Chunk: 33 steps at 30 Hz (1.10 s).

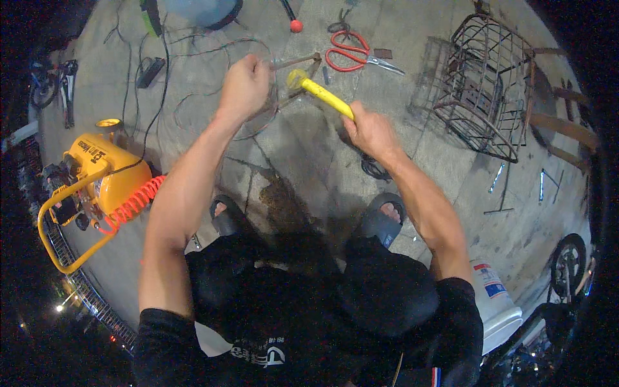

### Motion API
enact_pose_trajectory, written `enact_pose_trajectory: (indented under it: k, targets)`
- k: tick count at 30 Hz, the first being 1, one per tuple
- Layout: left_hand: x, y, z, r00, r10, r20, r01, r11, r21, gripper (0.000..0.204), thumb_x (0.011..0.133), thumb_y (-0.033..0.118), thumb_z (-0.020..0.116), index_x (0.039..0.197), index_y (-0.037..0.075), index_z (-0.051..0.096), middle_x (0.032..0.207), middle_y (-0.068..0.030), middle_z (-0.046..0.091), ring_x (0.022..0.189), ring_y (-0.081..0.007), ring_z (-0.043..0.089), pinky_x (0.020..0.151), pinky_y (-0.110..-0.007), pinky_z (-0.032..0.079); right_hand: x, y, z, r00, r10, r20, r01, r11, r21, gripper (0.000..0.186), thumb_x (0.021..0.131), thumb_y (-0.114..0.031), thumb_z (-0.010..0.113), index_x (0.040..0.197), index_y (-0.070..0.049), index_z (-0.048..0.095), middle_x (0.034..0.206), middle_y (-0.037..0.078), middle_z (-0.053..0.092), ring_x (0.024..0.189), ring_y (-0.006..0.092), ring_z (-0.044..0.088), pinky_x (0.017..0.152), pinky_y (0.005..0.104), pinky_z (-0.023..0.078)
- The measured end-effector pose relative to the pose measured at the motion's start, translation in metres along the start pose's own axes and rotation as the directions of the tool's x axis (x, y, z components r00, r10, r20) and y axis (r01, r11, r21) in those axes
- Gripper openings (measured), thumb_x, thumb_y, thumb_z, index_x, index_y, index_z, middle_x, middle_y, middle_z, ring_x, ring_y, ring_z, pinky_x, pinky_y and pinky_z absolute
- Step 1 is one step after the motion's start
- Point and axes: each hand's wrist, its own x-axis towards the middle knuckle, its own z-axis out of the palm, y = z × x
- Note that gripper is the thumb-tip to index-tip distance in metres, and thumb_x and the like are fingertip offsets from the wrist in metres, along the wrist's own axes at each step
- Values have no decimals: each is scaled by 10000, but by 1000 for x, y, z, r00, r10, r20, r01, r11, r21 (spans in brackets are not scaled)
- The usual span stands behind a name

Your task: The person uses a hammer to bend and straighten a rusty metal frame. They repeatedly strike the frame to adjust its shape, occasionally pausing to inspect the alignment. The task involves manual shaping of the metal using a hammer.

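My right hand (373, 132) is closed around the yellow handle of a hammer (327, 98). The hammer's head points left and overlaps a rusty bent metal bar (295, 62) in this view; I cannot tell if they touch. My left hand (246, 87) is closed on the near-left end of that bar, which runs right to a corner and bends back down-left. Just right of the bar lies a pair of scissors (348, 53) with red handles. A loop of thin wire (193, 103) lies on the floor around my left hand.
A yellow air compressor (116, 171) with a coiled orange hose (135, 205) stands at left. A rusty wire basket (480, 90) lies at far right. Near right is a white bucket (493, 309). My sandalled feet (222, 216) rest on the concrete floor below my hands. Black cables (164, 84) cross the upper left.
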Motion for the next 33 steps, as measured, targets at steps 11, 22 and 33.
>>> enact_pose_trajectory:
  k: [11, 22, 33]
  targets:
    - [-5, -29, 2, 999, 26, -47, -28, 999, -34, 245, 915, 188, 518, 896, -34, 620, 780, -230, 637, 710, -362, 624, 660, -414, 470, 13, -7, -12, 992, -109, 56, 111, 993, -37, 268, 902, -308, 591, 982, -80, 475, 792, 214, 646, 724, 447, 617, 636, 543, 480]
    - [-53, -80, -38, 838, -272, 473, 425, 869, -254, 299, 944, 304, 578, 1053, 36, 650, 734, 9, 573, 618, -90, 494, 554, -268, 398, -61, 6, -12, 965, 245, 95, -262, 919, 295, 269, 924, -292, 578, 1000, -38, 533, 783, 261, 619, 743, 442, 623, 632, 522, 460]
    - [-116, -133, 19, 703, -290, 649, 574, 770, -277, 258, 962, 299, 580, 1067, 75, 657, 778, 46, 571, 627, -56, 458, 553, -233, 380, -107, 15, 1, 898, 440, 25, -417, 831, 369, 256, 949, -261, 565, 1014, -15, 540, 737, 217, 586, 676, 353, 593, 611, 430, 453]
